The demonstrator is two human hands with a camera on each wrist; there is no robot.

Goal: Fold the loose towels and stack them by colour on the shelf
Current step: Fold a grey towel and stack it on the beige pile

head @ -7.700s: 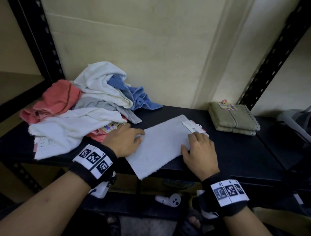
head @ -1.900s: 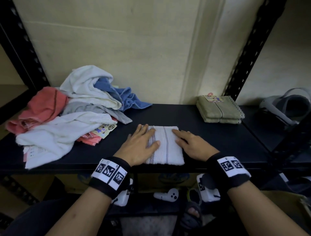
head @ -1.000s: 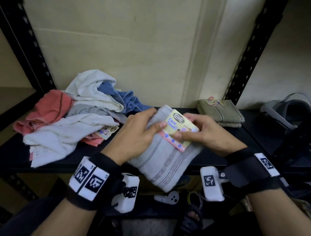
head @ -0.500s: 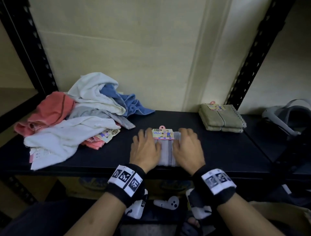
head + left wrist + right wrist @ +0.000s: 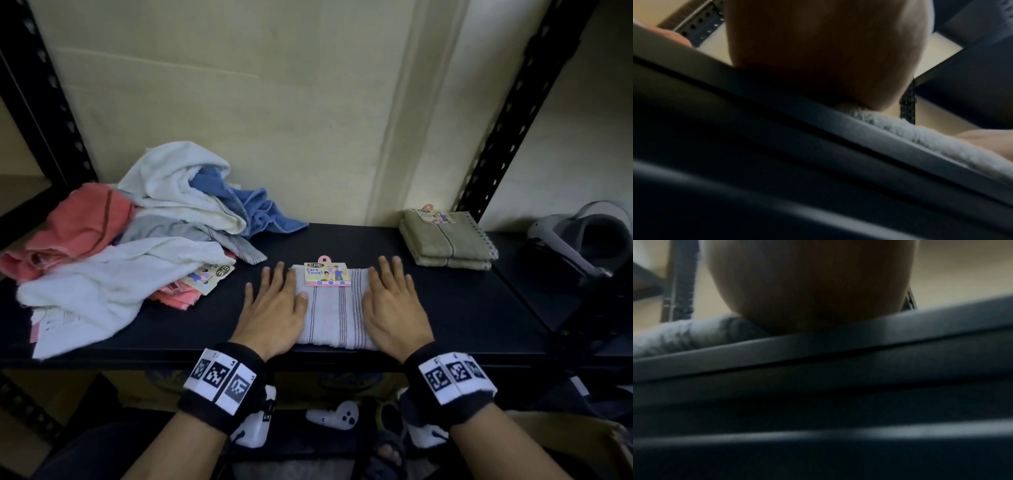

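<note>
Striped towel lies folded; your left hand and right hand rest flat, grasping nothing. Press edges evenly before you lift.

On the shelf, a folded towel lies at frame centre, a loose heap to its left, a folded stack at upper right

Black shelf: loose towel heap, striped folded towel, olive stack.
</note>
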